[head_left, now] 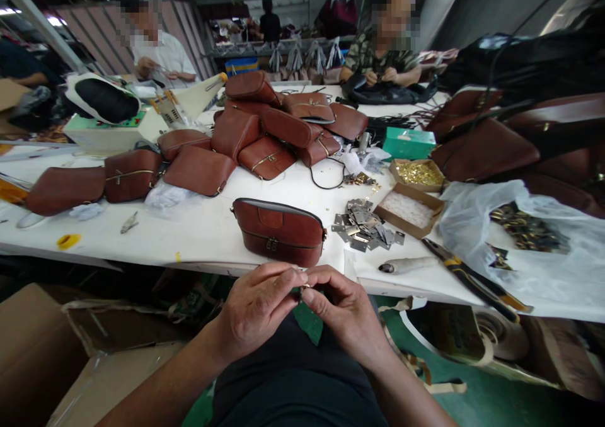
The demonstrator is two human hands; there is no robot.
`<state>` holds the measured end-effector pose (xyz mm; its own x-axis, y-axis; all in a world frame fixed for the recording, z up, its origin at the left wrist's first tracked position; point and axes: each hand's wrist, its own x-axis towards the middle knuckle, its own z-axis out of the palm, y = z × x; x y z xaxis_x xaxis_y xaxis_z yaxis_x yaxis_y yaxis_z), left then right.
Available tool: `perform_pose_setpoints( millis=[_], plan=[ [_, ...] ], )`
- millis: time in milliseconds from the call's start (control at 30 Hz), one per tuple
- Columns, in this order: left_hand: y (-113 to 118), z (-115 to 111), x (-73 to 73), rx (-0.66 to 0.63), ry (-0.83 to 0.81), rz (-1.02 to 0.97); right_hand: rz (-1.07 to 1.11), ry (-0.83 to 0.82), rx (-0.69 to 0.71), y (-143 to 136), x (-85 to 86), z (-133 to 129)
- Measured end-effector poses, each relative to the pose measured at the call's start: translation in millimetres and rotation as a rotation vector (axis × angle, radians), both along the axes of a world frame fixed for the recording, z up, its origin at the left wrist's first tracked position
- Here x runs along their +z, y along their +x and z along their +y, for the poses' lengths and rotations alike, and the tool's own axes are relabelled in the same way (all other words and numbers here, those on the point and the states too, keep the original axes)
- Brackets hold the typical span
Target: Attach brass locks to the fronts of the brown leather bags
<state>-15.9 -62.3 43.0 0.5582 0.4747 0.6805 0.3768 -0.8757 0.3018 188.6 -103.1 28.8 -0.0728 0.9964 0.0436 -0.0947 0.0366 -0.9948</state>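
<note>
Both of my hands meet in front of the table's near edge, just below a brown leather bag (278,228) that stands upright with its zipper facing me. My left hand (259,307) and my right hand (343,307) pinch a tiny metallic piece (305,288) between their fingertips. Its shape is mostly hidden by the fingers. Right of the bag lies a loose pile of flat grey metal plates (363,225). Beside that pile is a cardboard tray (410,210) of small pale pieces, and behind it a box of gold-coloured parts (418,174).
Brown bags (236,131) are heaped across the white table (155,235). Pliers (472,276), a marker-like tool (409,264) and a plastic bag of metal parts (529,232) lie at right. Two people (382,55) work opposite. An open carton (38,345) stands below left.
</note>
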Motion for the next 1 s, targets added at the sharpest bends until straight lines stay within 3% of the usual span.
perform_pose_setpoints(
  millis=[100, 300, 400, 533, 767, 1000],
  plan=[
    [3.0, -1.0, 0.2, 0.016, -0.001, -0.017, 0.025, 0.014, 0.012, -4.3, -1.6, 2.2],
    [-1.6, 0.8, -3.2, 0.26, -0.091, -0.101, -0.055, 0.196, -0.147, -11.2, -5.2, 3.8],
    [-6.3, 2.6, -3.1, 0.189, -0.198, -0.079, -0.082, 0.267, -0.193, -14.2, -11.4, 6.9],
    [-9.3, 3.3, -1.3, 0.075, -0.424, -0.132, 0.028, 0.226, -0.136, -20.0, -18.6, 11.5],
    [-17.6, 9.6, -0.9, 0.056, -0.973, -0.256, 0.085, 0.195, 0.007, -26.9, -18.3, 15.7],
    [-19.7, 5.9, -1.8, -0.004, -1.282, -0.457, 0.057, 0.211, 0.111, -24.5, -17.6, 9.8]
  ],
)
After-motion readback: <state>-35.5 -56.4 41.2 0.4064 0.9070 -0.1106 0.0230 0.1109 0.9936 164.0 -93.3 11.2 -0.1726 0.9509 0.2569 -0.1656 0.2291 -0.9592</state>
